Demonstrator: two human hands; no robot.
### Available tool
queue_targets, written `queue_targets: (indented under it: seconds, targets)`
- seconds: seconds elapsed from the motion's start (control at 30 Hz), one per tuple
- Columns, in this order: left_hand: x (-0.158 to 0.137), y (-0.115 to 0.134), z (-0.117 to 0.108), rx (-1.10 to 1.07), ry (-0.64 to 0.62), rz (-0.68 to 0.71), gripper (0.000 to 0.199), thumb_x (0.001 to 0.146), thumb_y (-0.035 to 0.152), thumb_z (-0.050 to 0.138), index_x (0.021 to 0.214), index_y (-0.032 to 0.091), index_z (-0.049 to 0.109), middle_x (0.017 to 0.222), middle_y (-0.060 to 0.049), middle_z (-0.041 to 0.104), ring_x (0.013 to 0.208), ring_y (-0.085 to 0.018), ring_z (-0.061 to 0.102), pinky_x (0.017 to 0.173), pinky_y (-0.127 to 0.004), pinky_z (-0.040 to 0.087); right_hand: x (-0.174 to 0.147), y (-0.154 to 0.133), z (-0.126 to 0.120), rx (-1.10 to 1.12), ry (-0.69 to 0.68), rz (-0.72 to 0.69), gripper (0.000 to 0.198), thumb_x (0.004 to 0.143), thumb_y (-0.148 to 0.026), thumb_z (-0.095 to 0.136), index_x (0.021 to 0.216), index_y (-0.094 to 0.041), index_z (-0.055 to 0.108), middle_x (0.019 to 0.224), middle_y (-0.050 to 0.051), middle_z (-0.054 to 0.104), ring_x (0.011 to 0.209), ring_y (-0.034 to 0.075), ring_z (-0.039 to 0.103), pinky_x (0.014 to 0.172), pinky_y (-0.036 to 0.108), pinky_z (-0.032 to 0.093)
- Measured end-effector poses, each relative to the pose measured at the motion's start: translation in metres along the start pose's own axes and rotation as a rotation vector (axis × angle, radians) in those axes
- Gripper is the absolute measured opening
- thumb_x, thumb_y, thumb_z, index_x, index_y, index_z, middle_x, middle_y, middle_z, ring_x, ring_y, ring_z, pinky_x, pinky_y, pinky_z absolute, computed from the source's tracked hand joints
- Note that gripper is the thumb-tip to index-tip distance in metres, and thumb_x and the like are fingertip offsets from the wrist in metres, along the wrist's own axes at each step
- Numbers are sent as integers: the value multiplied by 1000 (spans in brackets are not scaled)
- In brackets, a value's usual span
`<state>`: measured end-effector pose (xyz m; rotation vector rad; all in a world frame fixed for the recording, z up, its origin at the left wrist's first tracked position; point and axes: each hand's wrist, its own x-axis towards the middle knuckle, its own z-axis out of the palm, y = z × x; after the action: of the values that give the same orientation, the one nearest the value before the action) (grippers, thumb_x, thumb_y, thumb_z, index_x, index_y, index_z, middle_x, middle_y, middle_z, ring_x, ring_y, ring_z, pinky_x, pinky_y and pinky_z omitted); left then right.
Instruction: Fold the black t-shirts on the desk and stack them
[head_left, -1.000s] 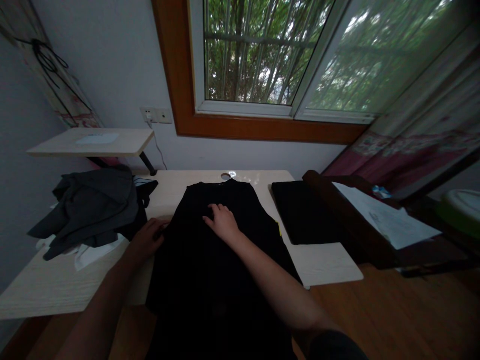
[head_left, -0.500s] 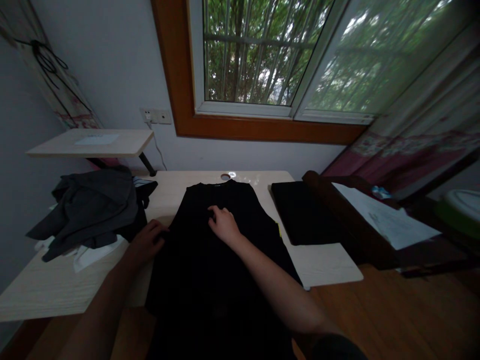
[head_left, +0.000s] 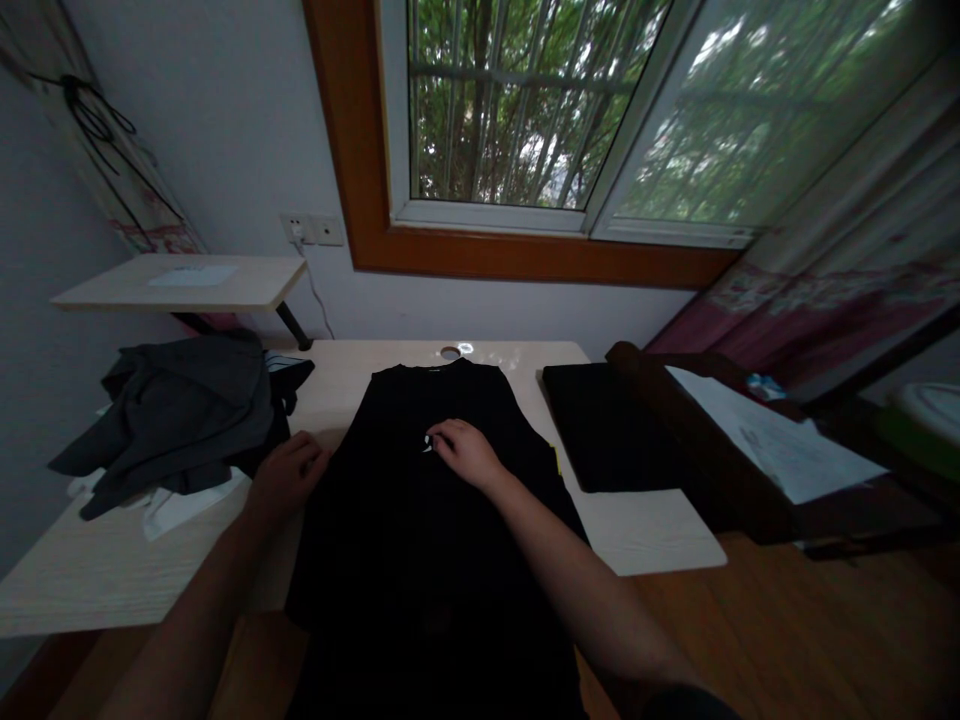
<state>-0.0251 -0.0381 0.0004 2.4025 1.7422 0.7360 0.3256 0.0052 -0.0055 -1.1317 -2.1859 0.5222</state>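
Note:
A black sleeveless top lies spread flat on the pale desk, its neckline toward the window and its lower part reaching past the near edge. My right hand rests on the chest of the top, fingers bent and pointing left, apparently holding nothing. Beside those fingertips shows a small white mark on the cloth. At the left side edge of the top is my left hand, its fingers loosely curled and the tips close to the fabric. Whether they touch it is hard to tell in the dim light.
A heap of dark grey clothing with white cloth lies to the left, below a small raised shelf. On the right lie a black flat item and white paper on a dark brown surface. The desk ends near me.
My right hand has moved slightly right and toward me, its fingers less spread, uncovering the white mark. My left hand has shifted slightly left, its fingers more curled.

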Motion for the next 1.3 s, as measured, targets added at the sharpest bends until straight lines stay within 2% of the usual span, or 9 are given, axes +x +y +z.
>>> queue_targets:
  seconds: [0.13,0.33,0.5,0.6,0.87,1.03,1.23,1.3]
  targets:
    - [28,13,4,66,32,-30,26,97,38,47,83,23,62,88,-3,62,84,-18,62,82,-31,47,-1,-3,1,-99,-26,-33,21,96,-16,55,109,-21,70,98,5,70,95,18,65,91,30,49]
    - [85,32,21,210,35,-106,17,92,34,53,94,24,65,93,-6,65,95,-24,61,91,-36,45,-2,-5,1,-140,-34,-20,22,96,-17,54,110,-22,69,98,5,70,94,18,66,90,29,49]
    - [119,41,41,300,-1,-239,32,88,48,59,104,21,65,104,-11,65,102,-30,58,89,-40,46,-2,-6,-1,-108,-29,6,22,96,-16,54,110,-23,69,103,5,72,99,18,67,93,29,49]
    - [126,44,49,346,17,-254,37,88,51,57,106,20,65,109,-13,64,106,-31,57,87,-40,47,-2,-6,-1,-104,-27,9,22,96,-16,54,110,-23,69,104,5,72,99,17,67,94,29,49]
    - [129,36,55,356,104,-194,20,90,32,50,91,22,67,99,-11,65,98,-29,58,83,-39,47,-1,-5,0,-86,-26,16,23,96,-16,53,111,-23,70,106,5,73,101,18,67,95,29,49]
    - [131,25,47,287,152,-254,17,86,29,52,87,23,68,94,-11,65,93,-29,58,82,-40,47,-1,-5,-1,-77,-38,25,24,95,-14,54,111,-23,70,106,5,73,102,18,67,96,29,49]
    - [134,7,42,231,85,-362,16,84,26,52,85,21,67,94,-12,64,92,-30,59,85,-42,47,-1,-3,0,-89,-44,22,24,95,-15,54,111,-23,70,107,5,73,102,18,67,96,30,49]
    - [134,9,40,231,117,-375,17,84,26,51,87,20,66,97,-13,63,94,-31,59,86,-44,47,-1,-3,0,-91,-39,18,24,95,-15,54,111,-22,70,106,5,73,101,18,67,96,30,49]
